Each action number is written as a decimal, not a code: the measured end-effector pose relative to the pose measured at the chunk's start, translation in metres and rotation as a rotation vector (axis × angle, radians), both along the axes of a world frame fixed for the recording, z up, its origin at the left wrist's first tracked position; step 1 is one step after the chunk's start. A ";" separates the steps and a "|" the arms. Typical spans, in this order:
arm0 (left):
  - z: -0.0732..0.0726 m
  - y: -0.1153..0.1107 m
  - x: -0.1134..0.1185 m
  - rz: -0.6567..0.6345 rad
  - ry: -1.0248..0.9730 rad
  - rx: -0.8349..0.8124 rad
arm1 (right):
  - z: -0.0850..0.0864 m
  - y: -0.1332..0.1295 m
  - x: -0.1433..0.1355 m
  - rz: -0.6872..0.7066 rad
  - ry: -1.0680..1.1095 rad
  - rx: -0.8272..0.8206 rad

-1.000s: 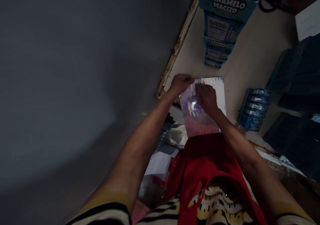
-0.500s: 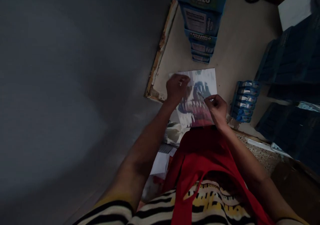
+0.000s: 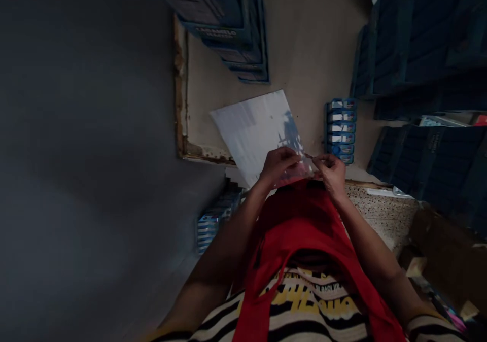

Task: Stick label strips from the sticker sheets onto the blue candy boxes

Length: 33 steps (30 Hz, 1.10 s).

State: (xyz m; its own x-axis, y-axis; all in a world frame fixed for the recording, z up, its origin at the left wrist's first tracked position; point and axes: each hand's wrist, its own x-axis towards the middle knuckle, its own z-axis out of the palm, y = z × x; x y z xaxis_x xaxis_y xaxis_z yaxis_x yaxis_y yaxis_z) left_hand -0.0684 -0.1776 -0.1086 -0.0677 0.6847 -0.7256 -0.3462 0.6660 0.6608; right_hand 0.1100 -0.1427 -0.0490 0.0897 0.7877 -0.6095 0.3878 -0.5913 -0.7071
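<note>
A shiny, silvery flat sheet or packet (image 3: 254, 129) lies tilted at the table's near edge, reflecting light and some red. My left hand (image 3: 279, 163) is over its lower right part, fingers pinched at the surface; what they pinch is too small to tell. Close to its right, my right hand (image 3: 330, 172) is closed, thumb and fingertips together on something small and thin at the sheet's right corner. The fingertips of both hands are a short gap apart.
Stacked blue boxes (image 3: 251, 53) stand at the table's back left. A short row of small blue packs (image 3: 341, 131) sits right of the hands. Large stacks of blue boxes (image 3: 411, 53) fill the right side. A grey wall (image 3: 87, 129) borders the left.
The view has shifted and turned. The sheet now lies more slanted, extending to the left of my hands. My left hand has come down and right, closer to my right hand.
</note>
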 end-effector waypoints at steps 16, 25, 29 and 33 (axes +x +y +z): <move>-0.007 0.030 0.086 0.007 0.182 0.096 | -0.009 0.036 0.067 0.008 -0.456 0.206; -0.006 0.035 0.087 -0.029 0.169 0.072 | -0.016 0.038 0.070 0.018 -0.473 0.186; -0.010 0.035 0.088 -0.019 0.172 0.070 | -0.020 0.039 0.072 0.045 -0.474 0.175; -0.022 0.036 0.095 -0.009 0.169 0.073 | -0.027 0.046 0.080 -0.015 -0.568 0.158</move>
